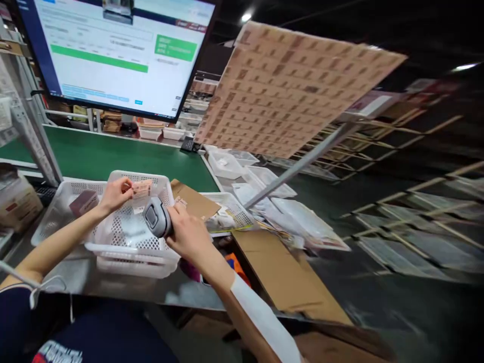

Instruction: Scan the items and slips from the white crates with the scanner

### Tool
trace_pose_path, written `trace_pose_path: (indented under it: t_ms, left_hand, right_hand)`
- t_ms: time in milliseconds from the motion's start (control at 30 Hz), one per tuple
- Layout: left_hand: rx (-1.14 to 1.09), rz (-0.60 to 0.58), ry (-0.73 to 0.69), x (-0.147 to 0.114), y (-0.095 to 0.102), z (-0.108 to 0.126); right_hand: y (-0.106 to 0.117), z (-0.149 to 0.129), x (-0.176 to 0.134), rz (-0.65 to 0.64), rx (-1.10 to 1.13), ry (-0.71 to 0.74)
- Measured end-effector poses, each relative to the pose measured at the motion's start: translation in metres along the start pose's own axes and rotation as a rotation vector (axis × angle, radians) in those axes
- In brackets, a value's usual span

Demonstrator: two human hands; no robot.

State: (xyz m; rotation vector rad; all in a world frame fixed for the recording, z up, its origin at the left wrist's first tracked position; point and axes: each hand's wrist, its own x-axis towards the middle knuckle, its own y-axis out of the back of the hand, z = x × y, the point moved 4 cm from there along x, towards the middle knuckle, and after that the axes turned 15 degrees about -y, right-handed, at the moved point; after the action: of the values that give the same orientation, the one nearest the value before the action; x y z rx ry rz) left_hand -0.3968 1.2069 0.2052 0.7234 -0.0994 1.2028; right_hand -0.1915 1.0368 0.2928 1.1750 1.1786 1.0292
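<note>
Just left of right hand (189,234) gripping scanner (157,218): label (141,190) pinched in left hand (115,194), scanner nose aimed at it, over basket (128,249).

Perforated white plastic basket (124,237), smooth.

Dim hall, motion-blurred right side

Left hand (115,194) pinches a small packet (141,189) over a white basket (128,242); right hand (187,232) grasps a scanner (156,218).
</note>
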Motion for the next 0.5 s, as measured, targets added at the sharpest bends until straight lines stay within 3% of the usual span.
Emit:
trace_pose_path:
  t_ms: [67,133,300,400,500]
  left_hand:
    - [-0.019,-0.071,0.031,-0.001,0.001,-0.008]
    - [0.015,-0.084,0.071,-0.002,0.016,-0.024]
    - [0.474,0.138,0.323,-0.018,0.075,-0.086]
    - [0.595,0.084,0.532,-0.048,0.078,-0.123]
    - [0.618,0.056,0.605,-0.073,0.076,-0.146]
  right_hand:
    - [-0.007,0.008,-0.001,-0.042,0.003,0.011]
    - [-0.019,0.022,-0.006,-0.051,0.027,0.013]
    - [-0.054,0.071,-0.015,0.016,0.176,0.055]
    - [-0.07,0.09,-0.014,0.041,0.214,0.078]
    - [-0.075,0.094,-0.013,0.018,0.233,0.083]
